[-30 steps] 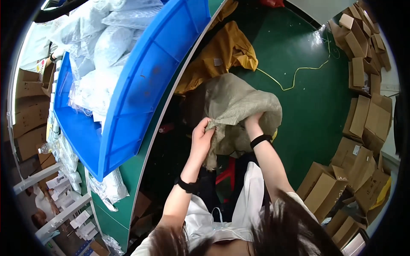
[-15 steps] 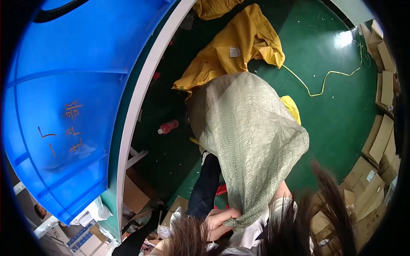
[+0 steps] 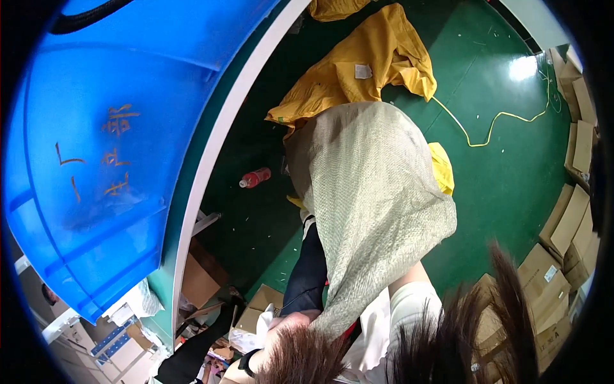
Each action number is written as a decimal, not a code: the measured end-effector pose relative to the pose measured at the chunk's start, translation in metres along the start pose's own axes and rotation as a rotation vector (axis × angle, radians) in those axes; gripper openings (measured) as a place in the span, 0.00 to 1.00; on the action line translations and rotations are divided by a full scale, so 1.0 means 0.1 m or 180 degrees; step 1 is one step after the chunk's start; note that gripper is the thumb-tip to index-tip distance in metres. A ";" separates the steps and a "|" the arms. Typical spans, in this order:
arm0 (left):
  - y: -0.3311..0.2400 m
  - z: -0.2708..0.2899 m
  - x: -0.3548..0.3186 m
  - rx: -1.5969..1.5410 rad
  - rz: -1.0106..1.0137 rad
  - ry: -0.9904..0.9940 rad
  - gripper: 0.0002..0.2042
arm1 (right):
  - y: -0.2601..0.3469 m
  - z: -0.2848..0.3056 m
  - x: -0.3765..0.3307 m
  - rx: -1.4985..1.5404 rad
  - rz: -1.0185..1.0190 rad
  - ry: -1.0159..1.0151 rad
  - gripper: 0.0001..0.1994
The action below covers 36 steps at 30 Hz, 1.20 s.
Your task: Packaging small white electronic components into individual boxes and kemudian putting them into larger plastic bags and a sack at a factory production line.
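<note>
A large pale green-beige woven sack (image 3: 377, 192) bulges up in front of me, its gathered end drawn down toward my body. By that end is my left hand (image 3: 302, 318), partly covered by strands of hair; its fingers are hidden, but the sack stays pulled tight toward it. My right forearm (image 3: 409, 275) reaches up behind the sack's right side, and the right hand is out of sight there. Beyond the sack lies a crumpled yellow cloth bag (image 3: 358, 70) with a white label. More yellow material (image 3: 441, 168) shows at the sack's right edge.
A big blue plastic bin (image 3: 128, 147) stands at left behind a white-edged table (image 3: 224, 134). On the green floor lie a red-labelled bottle (image 3: 256, 178) and a yellow cord (image 3: 489, 131). Flattened cardboard boxes (image 3: 543, 272) line the right; another carton (image 3: 201, 281) sits lower left.
My left hand has drawn the sack's gathered end down and left, stretching it, and is now mostly behind hair. My right forearm still reaches behind the sack. The view has shifted slightly.
</note>
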<state>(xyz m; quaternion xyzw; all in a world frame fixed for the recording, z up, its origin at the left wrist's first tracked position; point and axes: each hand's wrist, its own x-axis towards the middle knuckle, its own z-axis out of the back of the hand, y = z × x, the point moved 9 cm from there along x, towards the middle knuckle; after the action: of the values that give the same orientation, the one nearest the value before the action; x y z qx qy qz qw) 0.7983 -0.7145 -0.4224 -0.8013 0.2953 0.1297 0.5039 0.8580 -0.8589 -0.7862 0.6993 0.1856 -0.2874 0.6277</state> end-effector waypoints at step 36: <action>-1.28 0.80 -0.08 0.2693 -0.1089 -0.2315 0.05 | 3.08 -0.05 -3.24 0.1543 -0.0483 0.0901 0.18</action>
<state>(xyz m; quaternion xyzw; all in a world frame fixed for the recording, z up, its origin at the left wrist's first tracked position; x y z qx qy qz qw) 0.8769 -0.6002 -0.3619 -0.4705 -0.0042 0.1841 0.8630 0.8017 -0.8656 -0.3424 0.8461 0.2490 -0.2691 0.3869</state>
